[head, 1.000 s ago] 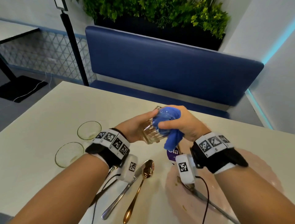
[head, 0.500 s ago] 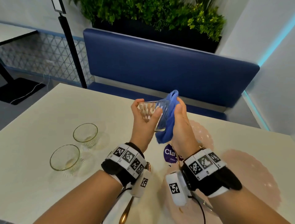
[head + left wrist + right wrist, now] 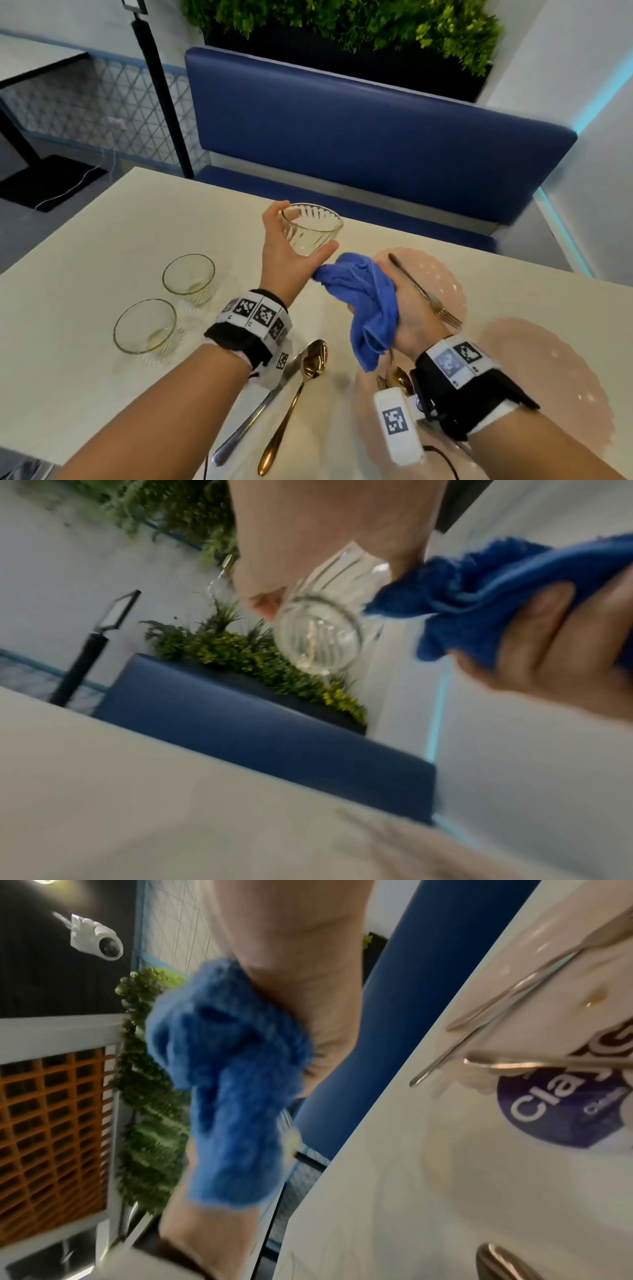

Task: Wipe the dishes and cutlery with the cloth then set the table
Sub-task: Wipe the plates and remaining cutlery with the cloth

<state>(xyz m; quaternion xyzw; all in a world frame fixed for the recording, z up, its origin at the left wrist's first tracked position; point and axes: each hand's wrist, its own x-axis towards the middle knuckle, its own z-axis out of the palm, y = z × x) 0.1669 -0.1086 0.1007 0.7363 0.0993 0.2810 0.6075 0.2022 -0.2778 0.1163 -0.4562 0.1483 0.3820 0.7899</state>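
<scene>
My left hand [image 3: 291, 246] grips a ribbed glass bowl [image 3: 311, 229] upright above the table's far middle; its base [image 3: 318, 637] faces the left wrist camera. My right hand [image 3: 404, 308] holds the bunched blue cloth [image 3: 363, 301] just below and right of the bowl, and the cloth [image 3: 479, 574] is out of the bowl. Two more glass bowls [image 3: 189, 279] [image 3: 145, 330] stand on the table at the left. A gold spoon [image 3: 301, 387] and a silver utensil [image 3: 253, 414] lie near my left wrist. A fork [image 3: 424, 291] rests on a pink plate [image 3: 442, 274].
A second pink plate [image 3: 548, 370] lies at the right under my right forearm, with more cutlery [image 3: 514, 1010] beside a purple round label [image 3: 561, 1112]. A blue bench [image 3: 359, 137] runs behind the cream table [image 3: 102, 246], and a black pole [image 3: 161, 96] stands at the back left.
The bowl has turned from lying sideways to upright in my left hand. My right hand has drawn the cloth out of the bowl and dropped lower to the right.
</scene>
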